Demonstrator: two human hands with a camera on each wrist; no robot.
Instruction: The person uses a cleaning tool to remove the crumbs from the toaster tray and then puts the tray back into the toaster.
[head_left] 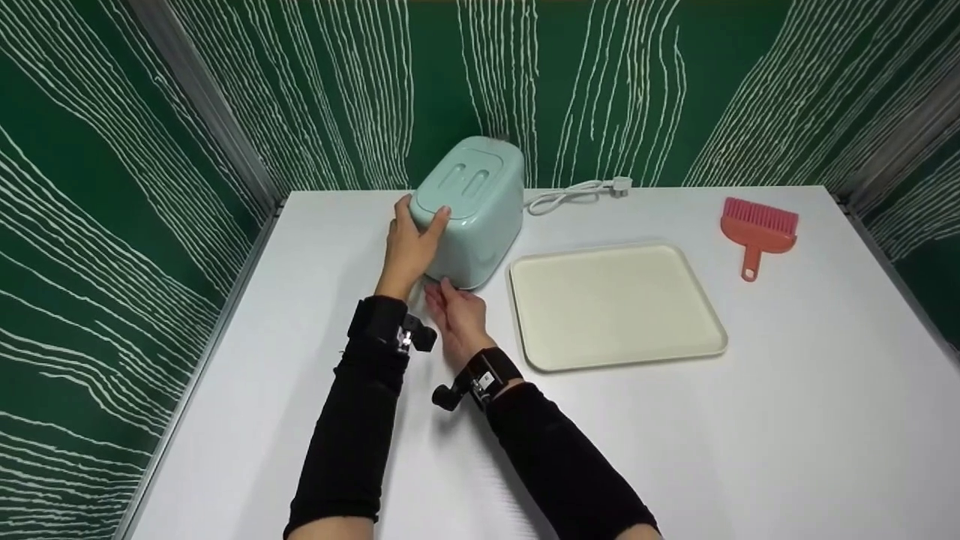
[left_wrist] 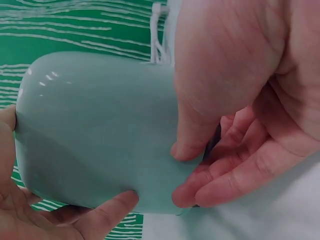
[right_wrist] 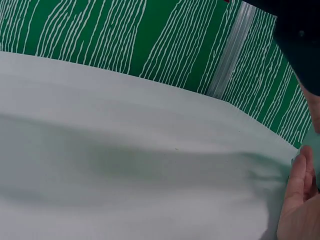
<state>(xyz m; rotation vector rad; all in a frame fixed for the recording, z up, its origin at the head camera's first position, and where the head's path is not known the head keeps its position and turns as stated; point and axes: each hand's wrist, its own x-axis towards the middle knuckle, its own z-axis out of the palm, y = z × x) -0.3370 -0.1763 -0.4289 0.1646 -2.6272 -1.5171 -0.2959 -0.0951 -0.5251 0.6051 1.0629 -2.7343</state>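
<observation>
A mint-green toaster (head_left: 480, 217) with two short slots in its lidded top stands at the back left of the table. My left hand (head_left: 411, 247) holds the upper corner of its near end, thumb on the top edge and fingers round the left side. Low at the same end is my right hand (head_left: 457, 315). In the left wrist view, the right thumb presses the end wall of the toaster (left_wrist: 100, 130), while the other fingers curl in at its bottom edge beside a dark part. The right wrist view catches only some right-hand fingers (right_wrist: 300, 185) at its edge.
A cream tray (head_left: 615, 307) lies right of the toaster. Behind it, a white power cord with a plug (head_left: 620, 186) rests near the back edge. A red dustpan-shaped brush (head_left: 757, 229) is at the far right. Green walls with white lines enclose the white table (head_left: 675, 442).
</observation>
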